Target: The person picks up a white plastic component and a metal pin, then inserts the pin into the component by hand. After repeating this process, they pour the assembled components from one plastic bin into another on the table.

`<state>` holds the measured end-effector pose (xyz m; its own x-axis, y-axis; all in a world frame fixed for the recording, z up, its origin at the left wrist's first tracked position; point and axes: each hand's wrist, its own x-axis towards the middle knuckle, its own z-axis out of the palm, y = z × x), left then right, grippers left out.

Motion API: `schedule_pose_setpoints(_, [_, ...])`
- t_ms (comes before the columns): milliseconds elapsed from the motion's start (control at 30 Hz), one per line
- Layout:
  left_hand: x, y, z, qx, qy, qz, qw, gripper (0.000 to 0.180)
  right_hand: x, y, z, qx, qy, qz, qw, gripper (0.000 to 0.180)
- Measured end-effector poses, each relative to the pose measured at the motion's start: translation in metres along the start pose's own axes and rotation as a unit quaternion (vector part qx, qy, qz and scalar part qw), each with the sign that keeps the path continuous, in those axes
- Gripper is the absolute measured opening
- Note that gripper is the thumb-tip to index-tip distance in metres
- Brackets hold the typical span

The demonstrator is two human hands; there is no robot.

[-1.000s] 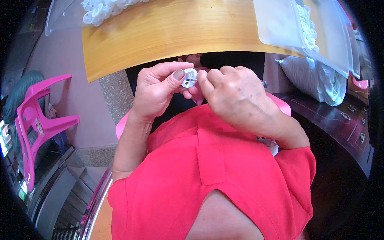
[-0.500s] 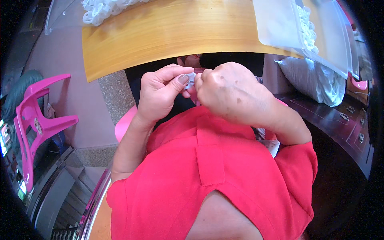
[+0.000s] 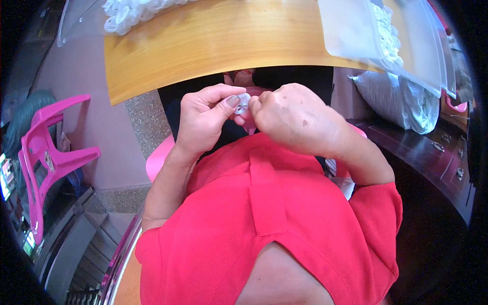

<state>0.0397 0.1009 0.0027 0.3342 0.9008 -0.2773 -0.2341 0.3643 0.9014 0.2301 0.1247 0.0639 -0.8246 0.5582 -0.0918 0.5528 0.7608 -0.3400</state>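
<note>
Head view: just off the near edge of the table [image 3: 218, 48], 1 small part [image 3: 243, 103] shows white, flattish and rounded, with a dark spot on its face. The left hand [image 3: 202, 118] pinches it between thumb and forefinger. The right hand [image 3: 297, 118] is curled beside it; I cannot tell what its half-hidden fingertips grip. 1 clear tub [image 3: 351, 30] stands at the table's right end.
</note>
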Motion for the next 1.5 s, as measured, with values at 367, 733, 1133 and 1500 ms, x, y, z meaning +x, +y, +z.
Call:
schedule_pose_setpoints(367, [-0.003,-0.006,0.005,0.034,-0.010,-0.017,0.999,0.016,-0.013,-0.009,0.003,0.007,-0.015,0.010,1.000,0.014])
schedule_pose_setpoints(733, [0.001,0.006,0.000,-0.105,-0.036,0.019,0.994,0.030,-0.040,0.004,-0.002,0.130,0.185,0.151,0.962,0.024])
schedule_pose_setpoints(1133, [0.013,0.082,0.000,0.185,0.139,0.381,0.895,0.023,-0.065,0.031,0.069,0.178,0.214,0.201,0.939,0.016])
schedule_pose_setpoints(1500, [0.122,0.239,0.041,0.477,0.131,0.469,0.732,0.025,-0.081,0.032,0.064,0.166,0.121,0.209,0.956,0.011])
